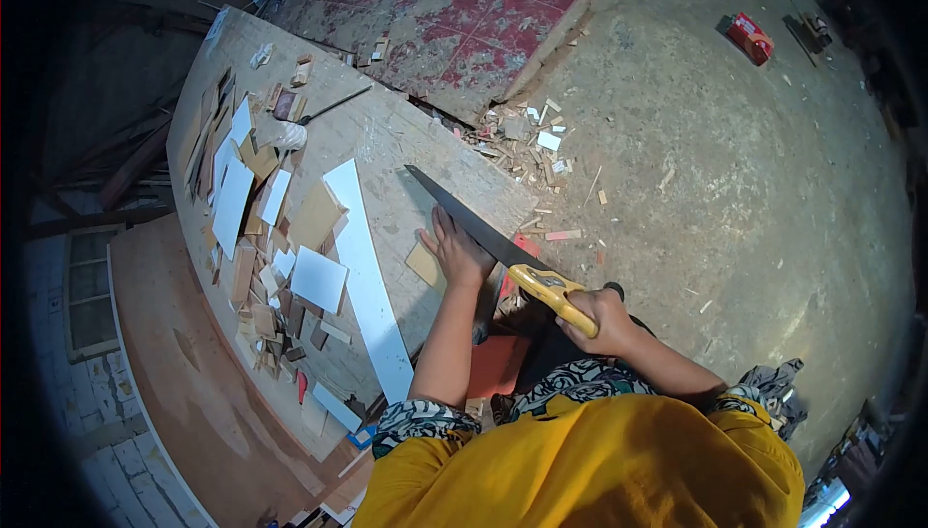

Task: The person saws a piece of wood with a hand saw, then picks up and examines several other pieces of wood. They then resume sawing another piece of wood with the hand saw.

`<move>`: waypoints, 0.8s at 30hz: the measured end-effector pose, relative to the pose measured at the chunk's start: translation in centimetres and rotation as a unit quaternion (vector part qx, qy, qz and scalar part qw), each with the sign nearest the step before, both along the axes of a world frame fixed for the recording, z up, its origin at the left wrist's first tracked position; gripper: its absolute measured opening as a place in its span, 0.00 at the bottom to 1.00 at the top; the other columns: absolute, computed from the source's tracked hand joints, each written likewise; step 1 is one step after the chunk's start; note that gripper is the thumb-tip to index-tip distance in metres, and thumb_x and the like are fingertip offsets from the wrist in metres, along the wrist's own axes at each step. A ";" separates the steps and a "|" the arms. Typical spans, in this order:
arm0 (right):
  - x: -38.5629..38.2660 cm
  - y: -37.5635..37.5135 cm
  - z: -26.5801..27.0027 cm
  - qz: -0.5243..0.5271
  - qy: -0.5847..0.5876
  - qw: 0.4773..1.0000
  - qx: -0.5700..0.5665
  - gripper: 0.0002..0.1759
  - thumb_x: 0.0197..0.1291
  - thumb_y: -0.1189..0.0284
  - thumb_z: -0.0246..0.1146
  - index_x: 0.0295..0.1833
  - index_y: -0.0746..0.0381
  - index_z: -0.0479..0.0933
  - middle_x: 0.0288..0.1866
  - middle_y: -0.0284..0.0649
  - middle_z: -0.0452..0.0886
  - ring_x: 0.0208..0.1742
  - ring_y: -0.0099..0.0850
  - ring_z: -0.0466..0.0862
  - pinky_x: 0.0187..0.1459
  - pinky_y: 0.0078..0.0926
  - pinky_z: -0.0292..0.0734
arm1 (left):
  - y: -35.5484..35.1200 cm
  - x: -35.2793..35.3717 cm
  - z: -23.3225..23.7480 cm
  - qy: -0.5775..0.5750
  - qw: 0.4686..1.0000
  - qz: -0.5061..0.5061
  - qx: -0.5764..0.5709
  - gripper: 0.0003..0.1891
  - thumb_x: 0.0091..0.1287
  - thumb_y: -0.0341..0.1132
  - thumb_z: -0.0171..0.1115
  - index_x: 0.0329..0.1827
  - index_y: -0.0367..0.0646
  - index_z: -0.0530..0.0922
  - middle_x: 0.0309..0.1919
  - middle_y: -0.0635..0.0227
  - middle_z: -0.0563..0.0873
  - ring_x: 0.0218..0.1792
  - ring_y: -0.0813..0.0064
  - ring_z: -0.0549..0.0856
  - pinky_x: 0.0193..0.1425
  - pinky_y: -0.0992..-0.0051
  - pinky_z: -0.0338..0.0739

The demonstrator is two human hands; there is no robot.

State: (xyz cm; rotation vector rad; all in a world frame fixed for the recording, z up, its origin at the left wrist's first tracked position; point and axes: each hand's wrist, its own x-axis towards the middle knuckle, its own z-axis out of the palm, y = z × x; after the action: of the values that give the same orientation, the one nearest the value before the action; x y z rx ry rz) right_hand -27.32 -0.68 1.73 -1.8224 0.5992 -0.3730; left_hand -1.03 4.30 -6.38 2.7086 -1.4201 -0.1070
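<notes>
My right hand (601, 321) is wrapped round the yellow handle of a hand saw (546, 288). The saw's dark blade runs up and left over the edge of the wooden worktable (406, 127). Beside the blade, my left hand (456, 249) lies on the table with its fingers spread. A small tan board (425, 265) sits just left of that hand, partly covered by it. Farther left lies a long white board (365, 277). What is under the blade cannot be made out.
Wood offcuts and white panels (319, 279) pile up on the table's left side, with a long dark-shafted tool (333, 105) near the top. Scraps (549, 141) litter the floor beyond the edge. A red box (750, 39) stands at the upper right.
</notes>
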 end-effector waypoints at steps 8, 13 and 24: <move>0.3 -1.3 1.7 -0.002 0.001 1.000 0.005 0.10 0.49 0.69 0.65 0.28 0.62 0.72 0.22 0.50 0.74 0.25 0.52 0.77 0.27 0.40 0.72 | -0.5 -0.6 1.3 0.009 1.000 0.006 0.004 0.48 0.45 0.51 0.68 0.70 0.38 0.60 0.70 0.51 0.60 0.74 0.54 0.53 0.73 0.43 0.36; 0.1 -1.3 1.2 -0.007 0.001 1.000 0.011 0.08 0.49 0.70 0.65 0.29 0.62 0.73 0.22 0.48 0.74 0.25 0.51 0.77 0.26 0.39 0.72 | -0.8 -0.9 2.1 0.020 1.000 0.015 -0.001 0.49 0.44 0.51 0.70 0.69 0.38 0.60 0.70 0.52 0.61 0.74 0.54 0.54 0.73 0.43 0.36; -1.2 -0.4 0.2 -0.033 -0.007 0.999 -0.022 0.10 0.50 0.69 0.65 0.28 0.62 0.72 0.21 0.48 0.74 0.23 0.50 0.77 0.25 0.38 0.72 | -1.1 -2.5 1.6 0.014 0.999 0.027 0.029 0.51 0.44 0.54 0.70 0.69 0.35 0.60 0.72 0.51 0.58 0.75 0.55 0.52 0.74 0.43 0.36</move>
State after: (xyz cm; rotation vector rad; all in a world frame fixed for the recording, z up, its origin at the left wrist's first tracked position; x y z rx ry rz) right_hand -28.53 -1.09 1.92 -1.8435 0.6479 -0.4469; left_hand -3.51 3.21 -4.77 2.7781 -1.3552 -0.1849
